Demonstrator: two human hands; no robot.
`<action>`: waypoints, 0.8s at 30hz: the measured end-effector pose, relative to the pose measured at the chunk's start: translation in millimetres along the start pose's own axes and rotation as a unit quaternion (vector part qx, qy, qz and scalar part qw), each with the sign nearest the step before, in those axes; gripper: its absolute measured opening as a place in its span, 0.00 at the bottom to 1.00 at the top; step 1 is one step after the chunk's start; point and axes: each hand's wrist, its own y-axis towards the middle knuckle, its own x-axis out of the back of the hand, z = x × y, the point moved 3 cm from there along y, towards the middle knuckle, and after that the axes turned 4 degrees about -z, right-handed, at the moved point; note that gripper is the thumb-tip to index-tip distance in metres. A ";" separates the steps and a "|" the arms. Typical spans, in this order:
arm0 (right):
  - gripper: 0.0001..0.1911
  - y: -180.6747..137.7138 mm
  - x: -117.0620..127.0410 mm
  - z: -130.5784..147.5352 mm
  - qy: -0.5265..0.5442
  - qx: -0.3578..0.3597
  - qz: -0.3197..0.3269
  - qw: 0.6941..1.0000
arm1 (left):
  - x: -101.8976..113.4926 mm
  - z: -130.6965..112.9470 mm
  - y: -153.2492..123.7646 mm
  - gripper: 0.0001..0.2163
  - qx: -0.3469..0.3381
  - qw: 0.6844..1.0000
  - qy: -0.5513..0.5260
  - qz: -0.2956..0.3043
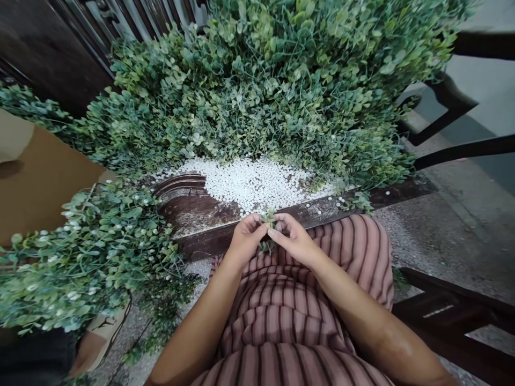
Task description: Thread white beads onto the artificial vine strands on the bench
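- From my end, the left hand and right hand sit close together, both pinching a leafy sprig at the edge of the wooden bench
- White beads lie loose there; plenty left, I judge
- The lower-left bunch bears white dots, perhaps done; on the big heap I make out none

White beads, greenery on bench

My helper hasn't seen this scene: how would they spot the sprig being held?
Find the big heap of green foliage at the top, then drop past the white beads below it. The small sprig is pinched between the left hand and right hand, by the striped clothing. Unlike the massed foliage, it alone is held.
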 end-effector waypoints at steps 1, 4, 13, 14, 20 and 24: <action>0.20 1.2 0.4 -0.1 0.000 -0.011 0.009 1.000 | -0.2 0.1 -0.7 0.13 -0.001 1.000 0.002 0.003; 0.21 3.6 0.9 2.3 0.010 -0.031 0.035 0.999 | 0.8 0.3 -2.5 0.13 -0.007 1.000 0.007 -0.009; 0.20 -1.6 7.5 13.6 0.087 -0.004 -0.032 0.996 | -0.9 -1.6 -6.6 0.12 -0.025 0.999 0.026 -0.018; 0.19 -1.9 8.4 14.2 0.087 0.001 -0.030 0.996 | -1.6 -1.3 -6.9 0.11 -0.027 0.999 0.028 -0.018; 0.14 -0.6 6.6 11.3 0.002 0.044 -0.036 0.998 | -2.9 2.3 -2.1 0.05 -0.075 0.992 0.060 -0.085; 0.18 0.6 1.0 7.2 0.011 0.032 -0.042 0.999 | -4.9 3.4 4.7 0.03 -0.059 0.993 0.064 -0.085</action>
